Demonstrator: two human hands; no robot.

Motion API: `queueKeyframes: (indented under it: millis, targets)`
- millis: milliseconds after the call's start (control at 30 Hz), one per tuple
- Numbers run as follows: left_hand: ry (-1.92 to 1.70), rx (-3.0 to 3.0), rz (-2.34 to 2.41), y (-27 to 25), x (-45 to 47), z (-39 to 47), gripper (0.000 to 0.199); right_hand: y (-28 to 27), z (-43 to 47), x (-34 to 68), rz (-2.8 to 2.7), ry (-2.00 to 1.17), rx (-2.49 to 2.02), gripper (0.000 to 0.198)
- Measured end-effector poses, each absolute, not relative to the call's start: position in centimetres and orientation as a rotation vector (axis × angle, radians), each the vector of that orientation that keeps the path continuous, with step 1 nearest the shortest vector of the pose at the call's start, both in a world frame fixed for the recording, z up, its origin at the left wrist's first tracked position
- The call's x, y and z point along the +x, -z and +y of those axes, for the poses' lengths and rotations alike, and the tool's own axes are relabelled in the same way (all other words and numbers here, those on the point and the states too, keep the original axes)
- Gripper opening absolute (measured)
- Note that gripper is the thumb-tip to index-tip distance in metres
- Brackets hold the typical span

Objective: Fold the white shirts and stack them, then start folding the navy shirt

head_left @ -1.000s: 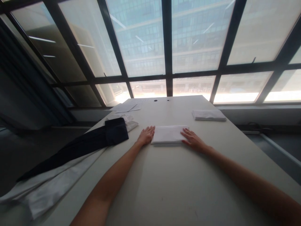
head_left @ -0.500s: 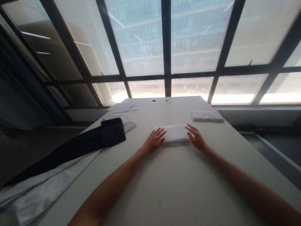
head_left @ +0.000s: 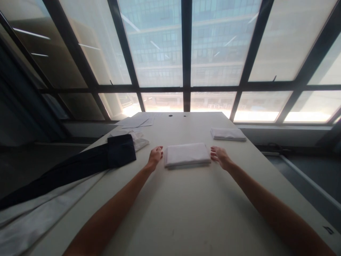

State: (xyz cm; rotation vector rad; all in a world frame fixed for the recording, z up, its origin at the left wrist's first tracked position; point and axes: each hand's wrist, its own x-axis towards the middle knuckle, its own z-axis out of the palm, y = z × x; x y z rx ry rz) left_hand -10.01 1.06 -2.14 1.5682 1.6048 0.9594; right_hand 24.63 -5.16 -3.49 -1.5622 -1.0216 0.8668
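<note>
A folded white cloth (head_left: pixel 188 153) lies flat on the white table, its layers showing along the front edge. Just left of it is my left hand (head_left: pixel 155 155), fingers slightly bent and a small gap from the cloth. On the other side, my right hand (head_left: pixel 220 156) is open, with its fingertips close to the cloth's right edge; whether they touch it I cannot tell. Neither hand holds anything. Farther back on the right lies a second folded white cloth (head_left: pixel 228 134).
Dark navy fabric (head_left: pixel 121 151) and white fabric (head_left: pixel 61 209) hang over the table's left edge. Behind them are a crumpled clear bag (head_left: pixel 140 141) and paper sheets (head_left: pixel 133 122). The white table (head_left: pixel 170 206) reaches toward large windows.
My left hand has come off the cloth's top and moved out to its left side. My right hand has shifted to its right side, leaving the whole top visible. The view has shifted slightly.
</note>
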Motion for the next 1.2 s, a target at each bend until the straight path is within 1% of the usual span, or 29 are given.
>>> queueKeyframes:
  millis: [100, 200, 367, 467, 567, 700, 767, 867, 933, 1033, 1133, 1200]
  targets:
    - [-0.856, 1.501, 1.532, 1.1, -11.3, 1.0, 0.037, 2.5, -4.6, 24.9, -0.943, -1.089, -1.569, 0.014]
    - [-0.637, 1.471, 1.425, 0.6, -12.5, 1.0, 0.044, 2.2, -4.3, 24.6, -0.894, -1.223, -1.541, 0.009]
    - [-0.428, 1.62, 1.456, 0.5, -13.0, 1.7, 0.055, 2.9, -4.2, 23.9, -0.878, -1.304, -1.493, 0.016]
    - [-0.372, 1.686, 1.446, 0.4, -12.7, 1.5, 0.061, 3.4, -4.8, 23.4, -0.912, -1.366, -1.441, 0.018]
    - [-0.454, 1.64, 1.356, 0.2, -12.2, 0.4, 0.06, 3.7, -5.4, 22.5, -0.889, -1.419, -1.337, 0.015]
    - [-0.701, 1.352, 1.078, 0.4, -10.9, -1.4, 0.049, 4.1, -5.6, 21.8, -0.745, -1.383, -1.269, 0.016]
    - [-0.754, 1.178, 0.936, 1.1, -9.9, -2.0, 0.051, 4.2, -5.5, 21.9, -0.695, -1.378, -1.215, 0.018]
    - [-0.827, 1.059, 0.778, 2.2, -8.7, -2.5, 0.059, 4.3, -5.7, 22.5, -0.668, -1.444, -1.096, 0.025]
    - [-0.848, 1.031, 0.74, 2.8, -8.3, -2.5, 0.062, 4.3, -6.0, 22.9, -0.645, -1.52, -1.031, 0.027]
    - [-0.848, 1.001, 0.729, 3.1, -8.3, -2.4, 0.059, 4.6, -6.5, 23.2, -0.613, -1.595, -0.949, 0.032]
    - [-0.843, 0.988, 0.739, 3.1, -8.5, -2.3, 0.054, 4.8, -6.7, 23.2, -0.635, -1.609, -0.882, 0.042]
    - [-0.846, 0.989, 0.756, 3.0, -8.5, -2.2, 0.053, 5.0, -6.7, 23.1, -0.634, -1.599, -0.87, 0.044]
